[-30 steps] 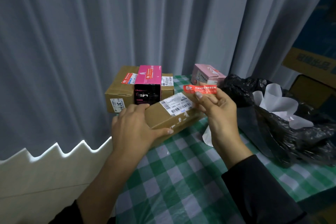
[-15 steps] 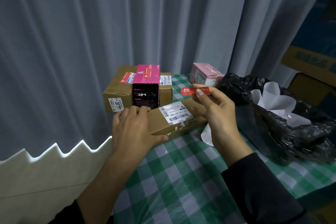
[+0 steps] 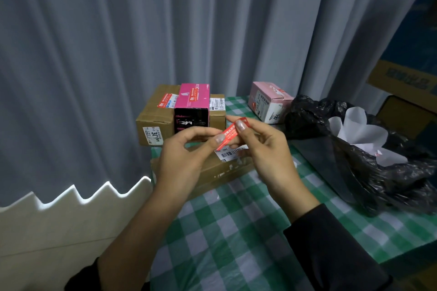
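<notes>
A small red sticker (image 3: 230, 134) with white print is held up between both hands above a flat brown cardboard parcel (image 3: 222, 169). My left hand (image 3: 186, 158) pinches its lower left end between thumb and fingers. Its upper right end is pinched by my right hand (image 3: 262, 149). The parcel lies on the green-and-white checked tablecloth (image 3: 236, 231) and carries a white barcode label (image 3: 228, 152), partly hidden by my hands.
Behind the parcel stand a larger brown carton (image 3: 156, 116) and a pink-and-black box (image 3: 192, 108). A pale pink box (image 3: 269, 101) sits further right. A black rubbish bag (image 3: 369, 160) with white paper inside fills the right side. Grey curtains hang behind.
My left hand has lifted off the parcel and taken the sticker's lower end. The sticker has come down and now tilts between both hands.
</notes>
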